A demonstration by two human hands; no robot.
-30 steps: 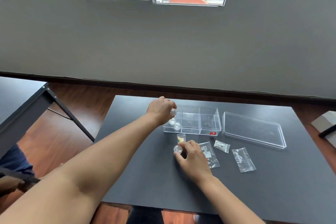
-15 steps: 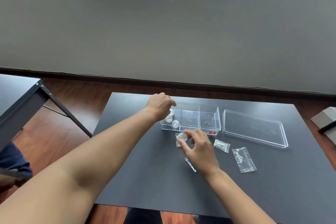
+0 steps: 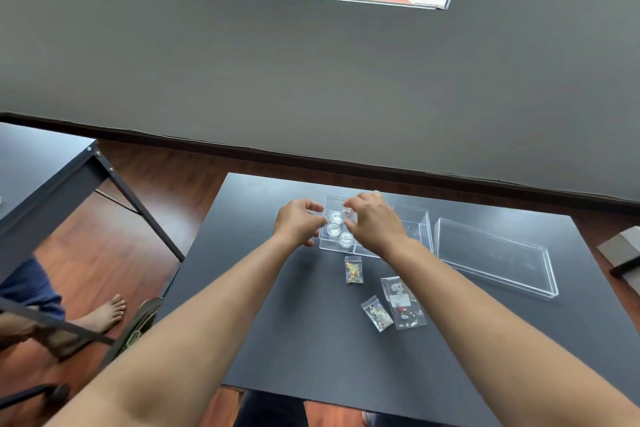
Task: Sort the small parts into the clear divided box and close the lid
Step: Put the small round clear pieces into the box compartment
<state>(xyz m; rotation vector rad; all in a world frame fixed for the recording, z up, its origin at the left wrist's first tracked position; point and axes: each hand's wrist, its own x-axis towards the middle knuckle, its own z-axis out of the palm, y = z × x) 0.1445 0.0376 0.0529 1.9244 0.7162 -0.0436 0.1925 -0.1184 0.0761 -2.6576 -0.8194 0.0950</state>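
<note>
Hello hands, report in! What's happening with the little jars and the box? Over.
Right hand pinching a small round jar over the clear box, left end. Left hand at the box's left wall, apparently empty. Three jars inside. Lid off; three bags waiting. Nothing blocking.

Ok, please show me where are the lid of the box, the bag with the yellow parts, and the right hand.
lid (image 3: 495, 262), head view: on its flat clear base.
bag with the yellow parts (image 3: 354, 270), head view: on the yellow contents.
right hand (image 3: 375, 224), head view: on the back of the hand.
</note>
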